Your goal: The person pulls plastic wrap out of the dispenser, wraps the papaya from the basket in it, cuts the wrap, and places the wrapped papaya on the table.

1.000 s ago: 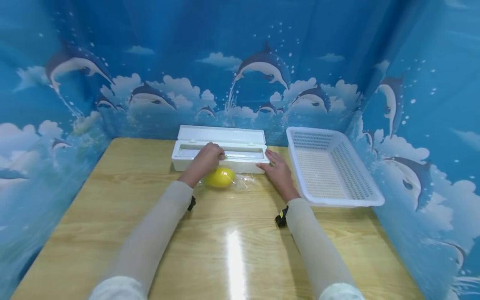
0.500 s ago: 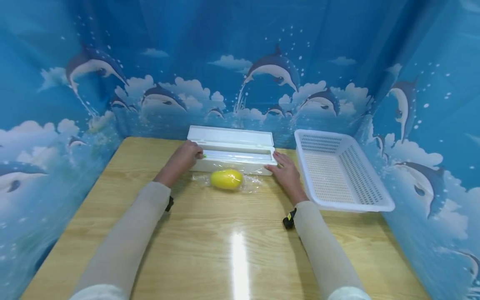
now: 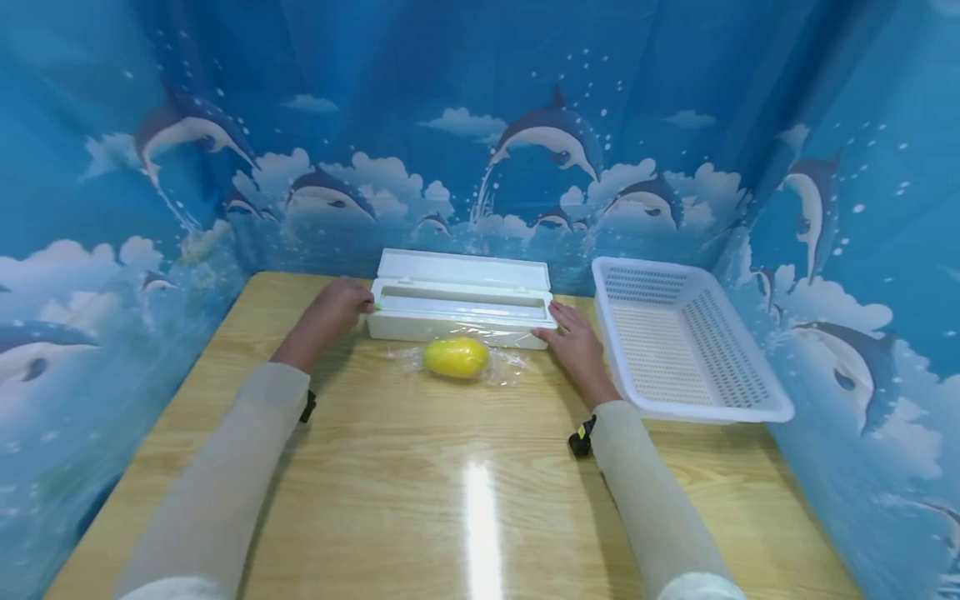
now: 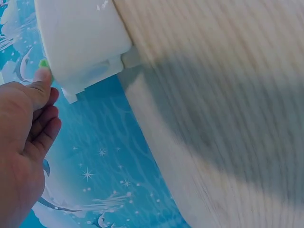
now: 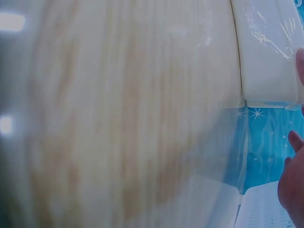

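Observation:
A white cling film dispenser [image 3: 442, 327] stands at the table's back edge with its long lid flipped up. At its left end my left hand [image 3: 330, 312] pinches a small green slide cutter knob [image 4: 43, 62] between thumb and forefinger, the other fingers curled below. My right hand [image 3: 577, 346] grips the right end, thumb on the front face and fingers over the top corner. Just in front of the dispenser lies a yellow oval fruit [image 3: 456, 357], covered by clear cling film [image 3: 508, 368] that spreads out on both sides. Only part of the right hand shows in the right wrist view.
A white perforated plastic basket [image 3: 660, 342] sits to the right, close to my right hand. Blue dolphin-print curtains [image 3: 420, 125] enclose the wooden table [image 3: 405, 475] at the back and sides.
My left hand has slid the green knob leftward along the dispenser to its left end, uncovering the fruit to view. The right hand keeps its hold on the right end.

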Action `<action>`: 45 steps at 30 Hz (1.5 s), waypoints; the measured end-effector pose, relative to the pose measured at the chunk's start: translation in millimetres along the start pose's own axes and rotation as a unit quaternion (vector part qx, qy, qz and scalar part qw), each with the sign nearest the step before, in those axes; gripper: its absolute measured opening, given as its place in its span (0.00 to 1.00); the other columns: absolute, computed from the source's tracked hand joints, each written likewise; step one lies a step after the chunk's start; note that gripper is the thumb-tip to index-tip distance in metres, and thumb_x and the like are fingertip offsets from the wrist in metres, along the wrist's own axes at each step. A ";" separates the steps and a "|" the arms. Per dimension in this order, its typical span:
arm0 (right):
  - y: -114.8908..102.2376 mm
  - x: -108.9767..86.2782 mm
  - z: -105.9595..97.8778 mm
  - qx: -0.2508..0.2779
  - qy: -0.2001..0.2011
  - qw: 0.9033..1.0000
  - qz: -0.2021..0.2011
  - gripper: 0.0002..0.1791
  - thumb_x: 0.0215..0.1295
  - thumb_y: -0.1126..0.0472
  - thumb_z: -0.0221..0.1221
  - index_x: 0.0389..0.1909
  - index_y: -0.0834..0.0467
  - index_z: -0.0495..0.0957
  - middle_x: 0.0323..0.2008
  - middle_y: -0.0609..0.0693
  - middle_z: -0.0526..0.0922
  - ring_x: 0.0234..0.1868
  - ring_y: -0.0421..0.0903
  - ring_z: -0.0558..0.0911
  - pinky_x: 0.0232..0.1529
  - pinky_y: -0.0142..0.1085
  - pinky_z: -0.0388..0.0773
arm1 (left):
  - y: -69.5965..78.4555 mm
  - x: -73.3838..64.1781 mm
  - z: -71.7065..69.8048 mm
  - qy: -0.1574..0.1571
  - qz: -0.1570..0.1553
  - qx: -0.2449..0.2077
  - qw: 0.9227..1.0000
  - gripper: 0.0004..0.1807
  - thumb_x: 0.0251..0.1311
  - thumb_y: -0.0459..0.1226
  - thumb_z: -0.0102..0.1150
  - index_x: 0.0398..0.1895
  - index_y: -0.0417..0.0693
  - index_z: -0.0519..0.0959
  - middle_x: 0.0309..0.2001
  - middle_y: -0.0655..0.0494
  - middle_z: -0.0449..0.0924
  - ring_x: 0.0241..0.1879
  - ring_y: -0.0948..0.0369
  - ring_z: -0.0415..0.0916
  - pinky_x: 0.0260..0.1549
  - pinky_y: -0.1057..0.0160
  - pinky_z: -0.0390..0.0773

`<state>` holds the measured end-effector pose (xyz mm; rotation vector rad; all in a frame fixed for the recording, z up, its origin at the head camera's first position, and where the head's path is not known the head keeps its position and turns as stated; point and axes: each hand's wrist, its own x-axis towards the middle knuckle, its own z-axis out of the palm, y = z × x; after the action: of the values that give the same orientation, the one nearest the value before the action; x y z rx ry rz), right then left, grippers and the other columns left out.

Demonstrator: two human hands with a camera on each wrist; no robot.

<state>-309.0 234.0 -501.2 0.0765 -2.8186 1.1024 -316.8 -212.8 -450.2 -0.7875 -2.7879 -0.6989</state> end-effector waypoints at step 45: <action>-27.8 -18.0 -4.7 0.100 0.068 0.978 -0.169 0.05 0.62 0.66 0.68 0.36 0.64 0.83 0.44 0.61 0.83 0.59 0.57 0.73 0.68 0.52 0.63 | 32.8 11.3 14.9 -0.042 -0.057 0.051 0.996 0.08 0.69 0.38 0.61 0.44 0.45 0.86 0.46 0.49 0.85 0.55 0.48 0.75 0.63 0.45 0.72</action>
<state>-288.2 216.9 -481.3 0.4620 -2.4468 1.2459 -309.4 -176.0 -447.3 -0.6572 -2.9369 -0.5481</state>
